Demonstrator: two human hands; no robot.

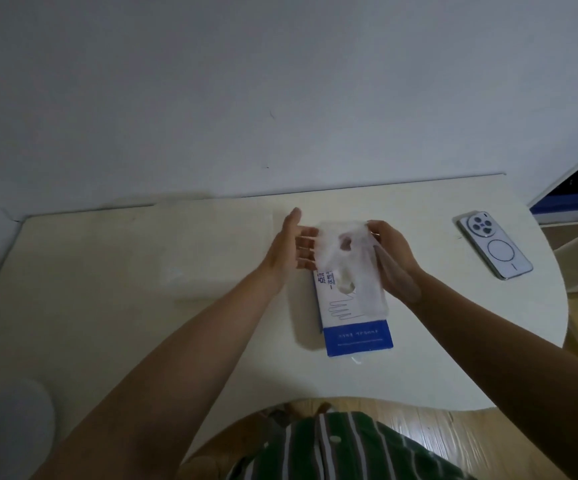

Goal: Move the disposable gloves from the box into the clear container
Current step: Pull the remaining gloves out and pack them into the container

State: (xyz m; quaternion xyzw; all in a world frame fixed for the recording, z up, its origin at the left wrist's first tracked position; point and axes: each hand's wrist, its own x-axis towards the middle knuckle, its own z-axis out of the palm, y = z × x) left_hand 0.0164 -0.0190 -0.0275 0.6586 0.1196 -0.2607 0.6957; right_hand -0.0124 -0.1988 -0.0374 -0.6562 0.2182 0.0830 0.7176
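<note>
While right hand (389, 251) pinches gloves (344, 261), box (356, 329) beneath

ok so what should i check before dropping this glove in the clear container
1. Right hand has the glove: ok, it pinches the top corner.
2. Left hand steadies it: ok, straight fingers touch the glove's left edge.
3. Glove free of the box: cannot tell, its lower end hangs over the box top.
4. Clear container close by: ok, on the table just left of the left hand.
5. Container open on top: cannot tell, too faint.
6. Phone out of the path: ok, it lies far right.
</note>
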